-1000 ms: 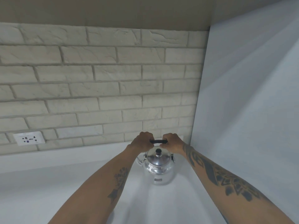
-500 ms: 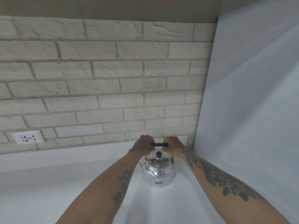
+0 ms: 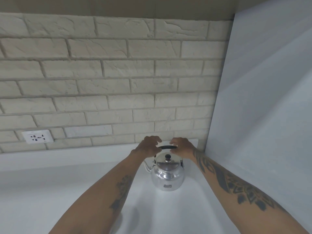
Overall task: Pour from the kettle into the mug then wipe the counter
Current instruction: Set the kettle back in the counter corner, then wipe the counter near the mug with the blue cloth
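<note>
A shiny steel kettle stands upright on the white counter, near the back right corner, with its spout pointing left. Its black handle arches over the lid with the black knob. My left hand is at the handle's left end and my right hand at its right end. On both hands the fingers are spread and lifted off the handle, thumbs just beneath it. No mug and no cloth are in view.
A pale brick wall runs along the back of the counter, with a white socket low on the left. A plain white side wall closes off the right, close to the kettle.
Both hands were closed on the kettle's handle; now their fingers have opened and the handle's middle shows bare. The kettle stays on the counter. The camera has shifted slightly.
</note>
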